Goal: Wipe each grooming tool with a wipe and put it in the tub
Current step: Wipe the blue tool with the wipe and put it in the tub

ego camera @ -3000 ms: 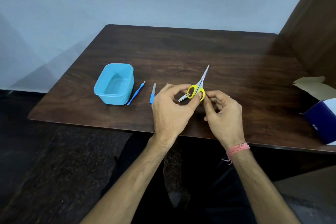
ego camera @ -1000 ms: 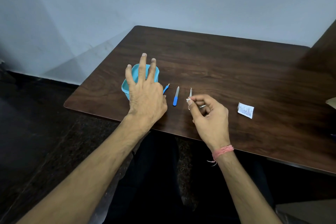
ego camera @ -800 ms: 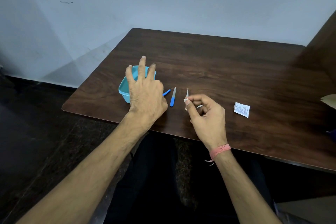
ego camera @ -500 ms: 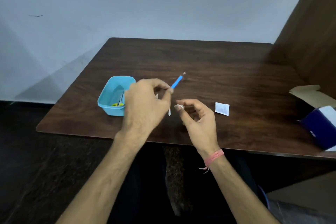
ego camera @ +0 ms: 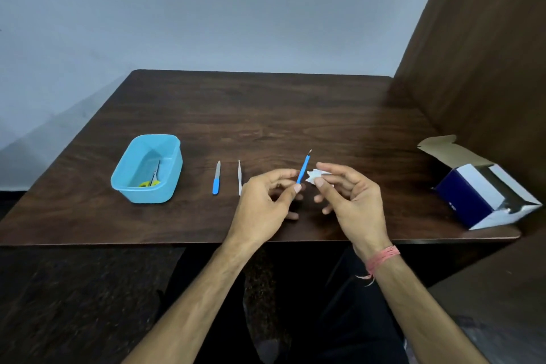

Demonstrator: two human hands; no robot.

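The tabletop was dark wood w/ everything along its near edge. Largest item, an opened blue-and-white box, sat at the near right corner, flap up. The blue tub sat toward the near left corner & already held yellow-handled scissors, so by my read one tool was done. Left hand was over the near edge at centre, fingers curled, pinching the lower end of a thin blue-handled tool btwn thumb & fingertip, tip pointing up and away. Right hand was just beside it, thumb & forefinger pinching a small crumpled white wipe close to the tool's shaft; whether they touched, couldn't tell. Btwn tub & hands lay a blue-handled nail file and a pale tweezer-like tool, side by side, apart. Judgement: one in, one abt to be wiped, two left; roughly a quarter through.
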